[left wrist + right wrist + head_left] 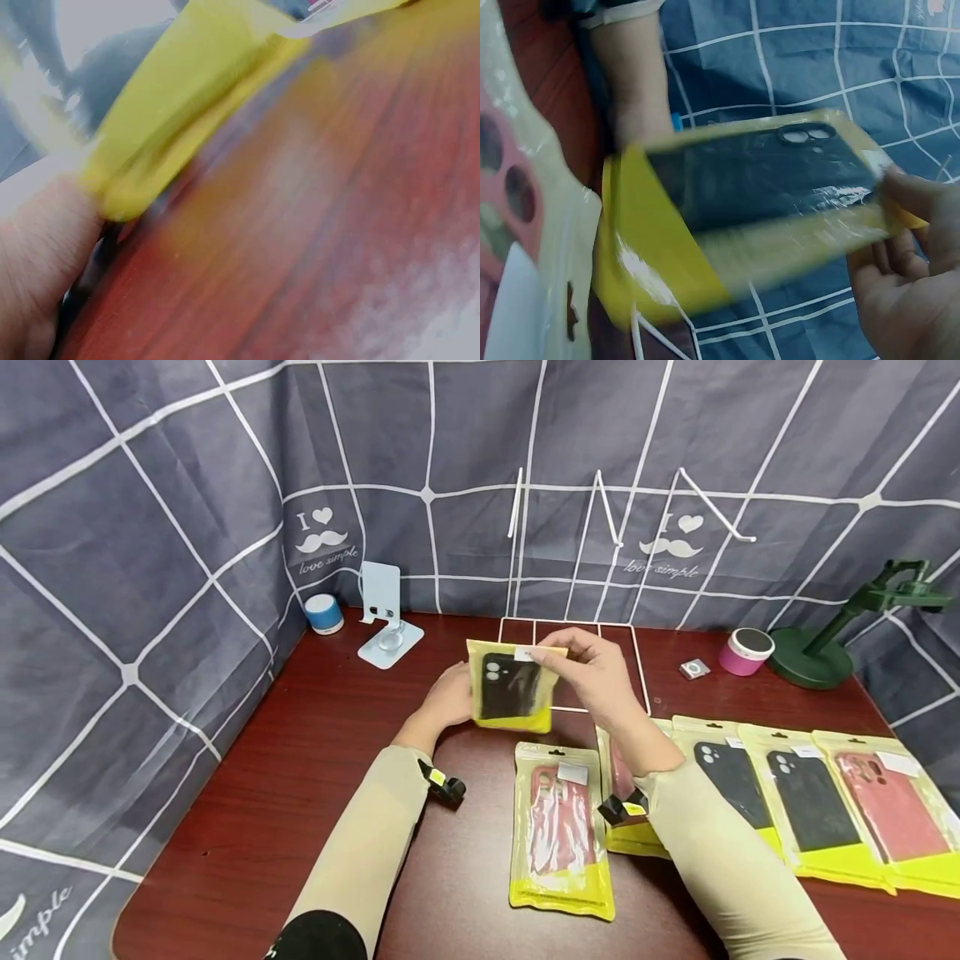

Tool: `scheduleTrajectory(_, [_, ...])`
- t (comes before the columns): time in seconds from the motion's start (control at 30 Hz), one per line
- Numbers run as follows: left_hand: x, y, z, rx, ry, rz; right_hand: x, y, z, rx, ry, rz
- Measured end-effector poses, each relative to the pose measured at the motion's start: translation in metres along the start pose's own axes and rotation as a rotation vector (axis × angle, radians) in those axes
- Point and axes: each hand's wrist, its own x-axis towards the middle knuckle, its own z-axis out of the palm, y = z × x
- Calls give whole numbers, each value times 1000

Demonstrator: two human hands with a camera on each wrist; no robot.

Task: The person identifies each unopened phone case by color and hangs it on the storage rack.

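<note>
My right hand [592, 672] pinches the top edge of a packaged black phone case [510, 685], thumb by its white label. The yellow-bottomed pouch is held above the table, its case showing two camera holes. My left hand [450, 693] is at the pouch's left side, its fingers hidden behind it. In the right wrist view the pouch [757, 180] is tilted, and its yellow end is blurred. The left wrist view shows part of the left hand [37, 255] against the yellow end. Below lies a packaged pink phone case [561, 827], flat on the table.
More packaged phone cases [813, 802] lie in a row at the right, partly under the right forearm. A white wire grid [641, 668] stands behind the hands. At the back are a phone stand [390, 639], blue speaker [324, 614], pink speaker [746, 652] and green stand [813, 656].
</note>
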Motion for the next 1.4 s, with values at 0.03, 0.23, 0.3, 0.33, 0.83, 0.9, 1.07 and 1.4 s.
scheduleTrajectory(0.03, [1,0,1,10,-14,3,0,-2,-1,35,28,-7])
scheduleTrajectory(0.23, [2,1,2,29,-82,-37,5,-19,-1,131,130,-71])
scheduleTrajectory(0.3, [3,1,1,13,-89,-40,11,-27,0,95,158,-103])
scheduleTrajectory(0.33, [3,2,0,8,-90,-38,14,-32,1,70,170,-122])
scheduleTrajectory(0.83, [5,1,-4,-28,-117,-78,56,-98,17,35,195,-176])
scheduleTrajectory(0.9, [4,1,-3,-29,-125,-89,58,-96,16,25,190,-180])
scheduleTrajectory(1.07, [3,1,-2,-37,-121,-96,58,-95,16,26,156,-198])
scheduleTrajectory(1.4, [4,2,-2,-43,-108,-71,55,-82,13,-138,185,-175])
